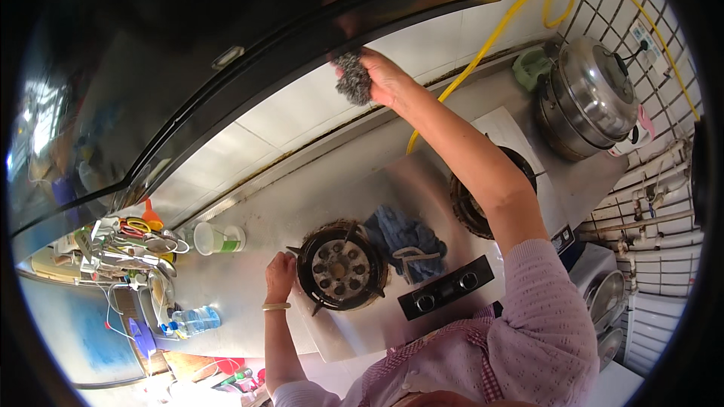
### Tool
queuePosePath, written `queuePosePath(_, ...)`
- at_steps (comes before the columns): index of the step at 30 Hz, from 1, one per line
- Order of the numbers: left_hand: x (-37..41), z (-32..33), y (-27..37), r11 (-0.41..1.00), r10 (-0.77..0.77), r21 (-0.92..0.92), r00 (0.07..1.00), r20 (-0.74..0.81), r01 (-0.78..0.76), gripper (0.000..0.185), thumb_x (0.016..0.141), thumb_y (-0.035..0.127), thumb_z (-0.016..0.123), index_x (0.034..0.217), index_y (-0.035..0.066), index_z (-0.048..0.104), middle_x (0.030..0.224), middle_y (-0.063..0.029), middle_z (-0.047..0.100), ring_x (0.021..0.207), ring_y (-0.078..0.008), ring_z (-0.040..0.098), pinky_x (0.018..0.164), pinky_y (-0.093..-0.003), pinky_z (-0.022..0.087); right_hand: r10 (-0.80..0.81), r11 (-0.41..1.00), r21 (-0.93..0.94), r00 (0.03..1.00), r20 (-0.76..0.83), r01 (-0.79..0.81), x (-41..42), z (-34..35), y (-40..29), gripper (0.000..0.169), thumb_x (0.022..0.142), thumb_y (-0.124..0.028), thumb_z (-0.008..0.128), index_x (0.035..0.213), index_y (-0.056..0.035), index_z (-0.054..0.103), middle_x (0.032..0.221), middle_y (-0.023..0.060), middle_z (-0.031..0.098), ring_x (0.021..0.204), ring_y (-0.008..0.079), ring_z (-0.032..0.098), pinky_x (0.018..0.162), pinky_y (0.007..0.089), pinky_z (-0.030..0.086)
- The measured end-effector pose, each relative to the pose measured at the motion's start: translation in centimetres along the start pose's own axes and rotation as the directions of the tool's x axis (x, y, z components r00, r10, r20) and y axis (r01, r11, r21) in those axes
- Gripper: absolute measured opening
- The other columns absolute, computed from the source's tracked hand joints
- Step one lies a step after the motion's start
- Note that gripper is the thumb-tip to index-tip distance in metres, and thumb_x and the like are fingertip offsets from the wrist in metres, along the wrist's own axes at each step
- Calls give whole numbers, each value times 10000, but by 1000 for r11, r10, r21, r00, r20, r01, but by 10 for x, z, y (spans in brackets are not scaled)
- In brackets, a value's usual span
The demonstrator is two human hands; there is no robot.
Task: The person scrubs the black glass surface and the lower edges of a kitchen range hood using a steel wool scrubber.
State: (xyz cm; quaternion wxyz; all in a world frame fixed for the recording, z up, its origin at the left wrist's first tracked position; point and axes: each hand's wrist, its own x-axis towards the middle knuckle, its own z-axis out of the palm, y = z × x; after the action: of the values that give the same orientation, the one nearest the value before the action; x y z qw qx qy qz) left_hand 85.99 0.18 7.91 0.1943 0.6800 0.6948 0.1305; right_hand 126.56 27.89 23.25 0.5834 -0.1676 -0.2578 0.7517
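Observation:
My right hand (390, 82) is raised and grips a grey steel wool scrubber (353, 78) at the lower edge of a glossy black range hood (271, 22). White wall tiles (294, 127) show beneath that edge. Lower down, my left hand (281, 274) is curled into a fist by the left rim of the gas stove, close to a prong of the left burner (339, 268); I cannot tell if it touches the prong. A bunched dark blue cloth (404, 240) lies on the steel stove top, right of this burner. My right forearm partly hides the right burner (472, 209).
A yellow gas hose (481, 59) runs down the wall behind the stove. A steamer pot (588, 99) and a green plastic holder (530, 68) stand at the right. Leftward are a white tub (218, 238), a plastic bottle (198, 321) and a utensil rack (127, 251).

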Motion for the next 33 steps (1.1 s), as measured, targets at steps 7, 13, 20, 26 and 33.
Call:
queuePosePath(7, 10, -6, -6, 991, -98, -64, 965, 245, 117, 179, 858, 90, 635, 826, 38, 466, 686, -160, 577, 612, -337, 607, 581, -418, 480, -168, 974, 90, 928, -333, 209, 17, -91, -89, 229, 1000, -152, 407, 985, -18, 592, 837, 137, 670, 726, 292, 666, 676, 424, 582)
queuePosePath(13, 15, -8, -1, 984, -129, -75, 937, 325, 162, 200, 865, 72, 620, 838, 38, 425, 654, -127, 555, 552, -265, 598, 503, -377, 461, -286, 951, 33, 914, -288, 308, 0, -88, -114, 208, 1005, -253, 480, 1070, -94, 597, 913, 64, 688, 775, 212, 665, 641, 374, 572)
queuePosePath(20, 11, -6, -8, 974, -109, -159, 947, 303, 163, 172, 847, -24, 571, 862, 53, 417, 651, -106, 518, 536, -221, 584, 479, -345, 453, -224, 972, 4, 928, -297, 236, -3, -60, -85, 126, 969, -115, 512, 1078, -54, 529, 820, 104, 608, 704, 235, 632, 604, 413, 572)
queuePosePath(26, 11, -3, -18, 976, -139, -119, 940, 310, 183, 157, 857, 5, 585, 882, 47, 435, 649, -99, 519, 521, -219, 563, 484, -339, 458, -437, 884, -46, 788, -433, 465, -13, -119, -179, 222, 1005, -135, 362, 1116, -56, 536, 955, 117, 647, 777, 267, 656, 648, 453, 575)
queuePosePath(33, 16, -1, 8, 979, -86, -156, 959, 271, 132, 164, 851, 4, 593, 896, 57, 445, 651, -85, 519, 538, -199, 564, 493, -325, 459, -431, 902, -205, 813, -391, 379, -10, -83, -117, 185, 974, -98, 426, 1076, -36, 567, 794, 95, 622, 675, 215, 623, 584, 409, 557)
